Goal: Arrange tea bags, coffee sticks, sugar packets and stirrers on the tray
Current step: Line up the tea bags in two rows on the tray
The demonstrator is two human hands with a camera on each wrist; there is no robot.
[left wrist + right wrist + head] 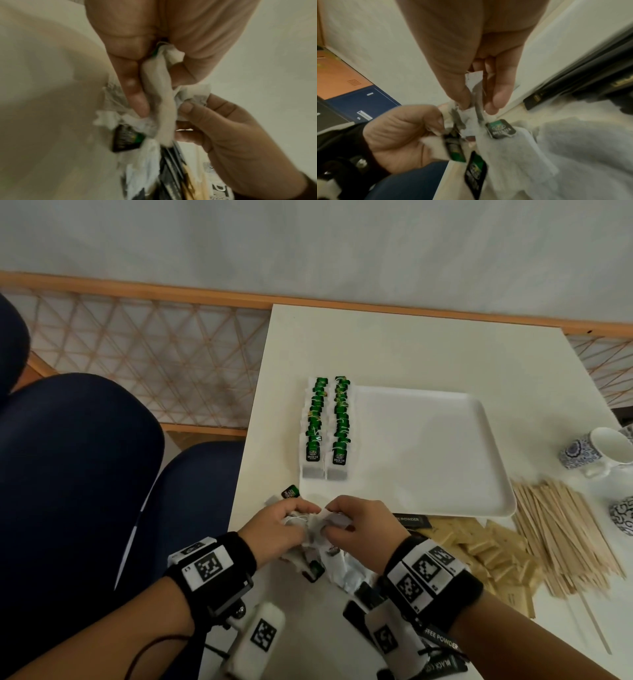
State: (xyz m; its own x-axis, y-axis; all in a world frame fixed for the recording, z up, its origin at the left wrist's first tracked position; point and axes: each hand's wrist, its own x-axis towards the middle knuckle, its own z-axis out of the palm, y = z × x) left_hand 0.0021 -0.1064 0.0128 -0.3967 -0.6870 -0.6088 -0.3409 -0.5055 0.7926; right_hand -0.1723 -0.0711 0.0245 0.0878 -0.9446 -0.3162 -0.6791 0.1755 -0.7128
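Observation:
A white tray (428, 446) lies on the table with two rows of green-tagged tea bags (325, 422) along its left edge. Just in front of the tray, both hands meet over a tangled clump of loose tea bags (315, 529). My left hand (277, 525) grips a bunch of white tea bags (159, 94) in curled fingers. My right hand (356, 522) pinches a tea bag (476, 94) from the same clump between thumb and forefinger. Green and black tags (500, 128) dangle beneath. More tea bags (339, 570) lie under the wrists.
Wooden stirrers (565, 535) lie in a heap right of the tray's front corner, with tan sugar packets (486, 556) beside them. Black coffee sticks (411, 522) peek out by my right hand. Patterned cups (596, 453) stand at the right edge. Blue chairs (85, 474) stand to the left.

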